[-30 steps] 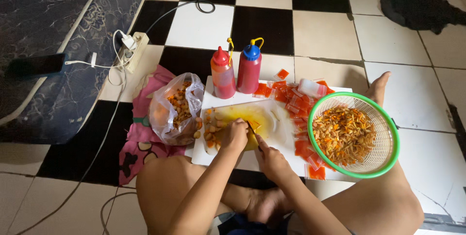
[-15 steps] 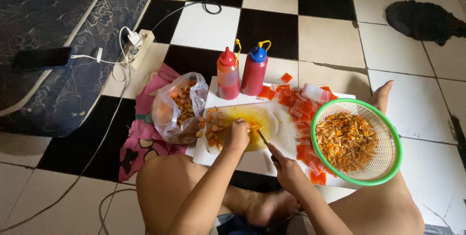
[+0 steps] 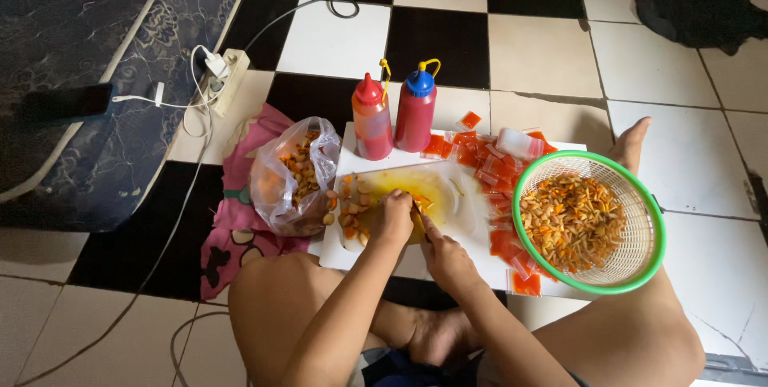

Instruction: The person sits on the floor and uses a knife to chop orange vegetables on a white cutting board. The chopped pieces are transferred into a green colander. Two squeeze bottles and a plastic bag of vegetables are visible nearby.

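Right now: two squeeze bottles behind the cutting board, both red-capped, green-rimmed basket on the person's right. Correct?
Not quite. In the head view only one squeeze bottle has a red cap; the other bottle has a blue cap. Both do stand behind the cutting board, and the green-rimmed basket is on the person's right.

Single head-worn view, aimed steeply down

The tiled floor (image 3: 336,35) is seen from above at close range, with knees at the bottom edge and the white board (image 3: 464,231) centred.

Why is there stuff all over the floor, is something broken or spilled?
Nothing looks spilled. The orange packets lie loose on the white board, not in the basket. One floor tile has a crack along its edge. A power strip with tangled cords sits close to the food.
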